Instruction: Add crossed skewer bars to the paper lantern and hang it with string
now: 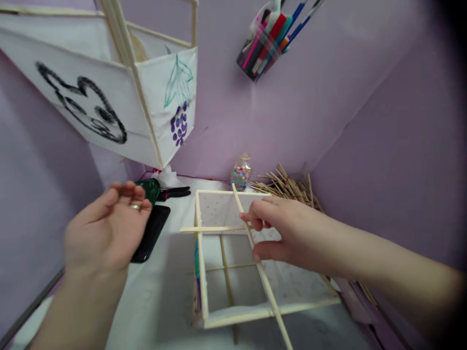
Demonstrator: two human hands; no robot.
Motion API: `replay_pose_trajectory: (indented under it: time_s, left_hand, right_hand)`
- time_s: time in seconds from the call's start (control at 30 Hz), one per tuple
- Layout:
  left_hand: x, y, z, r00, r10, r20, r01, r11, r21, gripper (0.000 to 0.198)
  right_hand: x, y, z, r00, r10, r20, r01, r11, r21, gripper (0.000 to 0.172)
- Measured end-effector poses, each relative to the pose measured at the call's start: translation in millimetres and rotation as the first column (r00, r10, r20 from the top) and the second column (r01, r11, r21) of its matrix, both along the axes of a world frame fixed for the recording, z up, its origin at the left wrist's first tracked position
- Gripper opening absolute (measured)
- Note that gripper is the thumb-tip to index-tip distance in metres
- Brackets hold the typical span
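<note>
My right hand (270, 223) has its thumb and fingers around a long thin wooden stick (272, 294), which lies slantwise over a box-shaped wooden frame (239, 318). White, faintly spotted sheeting (299, 284) covers the frame's sides, and coloured drawing shows on its left edge. A second stick (215, 228) crosses the frame from the left and passes beneath the first near my fingers. Palm up, my left hand (109, 228) is raised left of the frame, its fingers loosely bent and holding nothing; a ring is on one finger.
A black phone (156, 231) and black-handled pliers (175, 192) lie on the white table (160, 301). Behind the frame stand a jar of coloured beads (241, 172) and a bundle of sticks (288, 187). A painted white lantern (146, 97) hangs upper left; a pen holder (260, 46) is on the wall.
</note>
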State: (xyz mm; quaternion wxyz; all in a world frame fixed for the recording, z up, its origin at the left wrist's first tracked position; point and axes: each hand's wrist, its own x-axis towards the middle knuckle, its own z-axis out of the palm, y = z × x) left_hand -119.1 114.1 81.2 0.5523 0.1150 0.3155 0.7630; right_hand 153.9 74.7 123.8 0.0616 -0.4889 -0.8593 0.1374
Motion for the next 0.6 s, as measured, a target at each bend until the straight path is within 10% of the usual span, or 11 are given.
replay_pose_trajectory:
  time_s: [0.13,0.27,0.33,0.5,0.6]
  left_hand:
    - [-8.9,-4.1,1.1,0.973,0.062,-0.222,-0.046,0.996,0.079,0.019]
    - [-16.5,-12.2,-6.9,0.83,-0.087,-0.551,0.19,0.973,0.132,0.013]
    - [-16.5,-16.8,-10.4,0.662,-0.146,-0.735,0.291,0.954,0.073,0.009]
    - [-10.6,-18.1,-12.2,-0.084,0.084,-0.993,0.355,0.933,0.049,0.022]
    - [-10.6,-15.2,-13.5,-0.23,0.221,-0.948,0.414,0.903,0.111,0.024]
  right_hand:
    - [-1.6,-1.4,2.3,0.999,-0.032,0.019,0.032,0.999,-0.017,0.029]
    - [-2.6,-2.2,3.4,0.998,-0.061,0.024,0.062,0.997,-0.037,0.029]
    - [-2.8,-2.1,3.2,0.998,-0.062,0.024,0.063,0.997,-0.037,0.028]
    - [-2.6,-1.5,1.6,0.999,-0.049,0.023,0.05,0.998,-0.031,0.028]
    - [-1.6,-1.7,1.3,0.998,-0.051,0.023,0.052,0.998,-0.041,0.028]
